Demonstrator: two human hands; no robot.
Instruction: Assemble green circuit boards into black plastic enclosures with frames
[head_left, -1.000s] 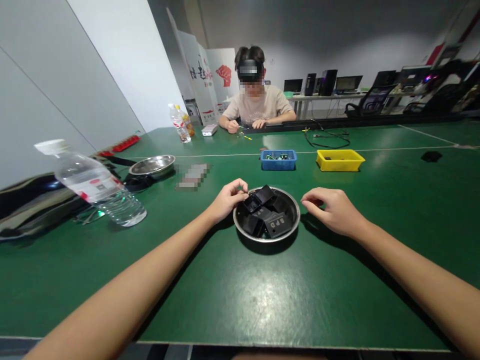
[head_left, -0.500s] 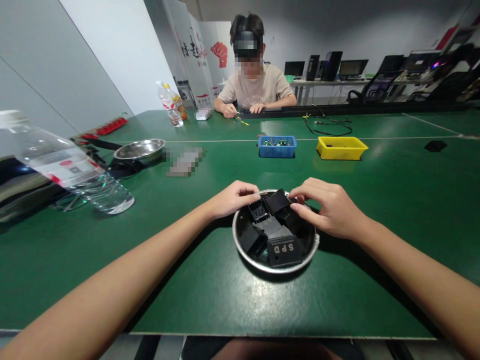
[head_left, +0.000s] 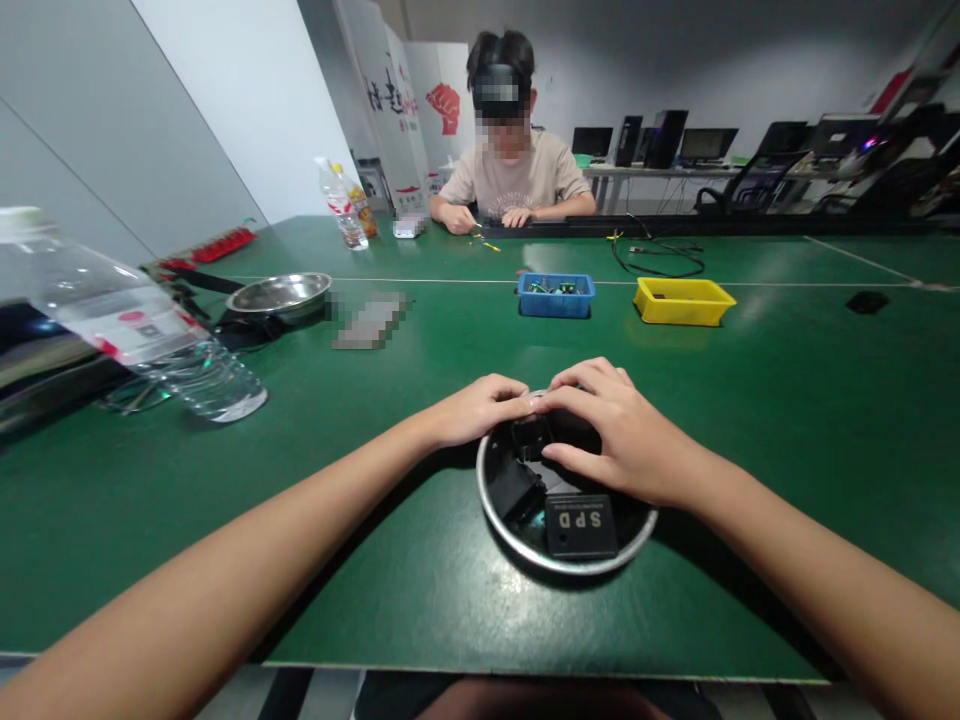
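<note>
A round metal bowl point(head_left: 568, 568) sits in front of me on the green table. It holds several black plastic cases, among them a flat one marked "SPD" point(head_left: 581, 527) near the front rim and a tilted one point(head_left: 515, 490) on the left. At the bowl's far left side, my left hand point(head_left: 480, 408) is closed, its thumb over the top of a small black plastic case point(head_left: 531, 437). My right hand point(head_left: 611, 425) reaches over the bowl, thumb and fingers bent around the same case's right side. Both hands' fingertips meet there, and the right hand hides part of the contents.
Beyond the bowl stand a blue bin point(head_left: 556, 298) with small parts and a yellow bin point(head_left: 684, 303). At left are a large water bottle point(head_left: 142, 320) and an empty metal dish point(head_left: 279, 294). Opposite sits a person point(head_left: 517, 180), hands on the table. A black cable point(head_left: 660, 255) lies farther back.
My right hand has moved left across the bowl to meet my left hand at the small case. The bowl appears slightly lower and farther right in view.
</note>
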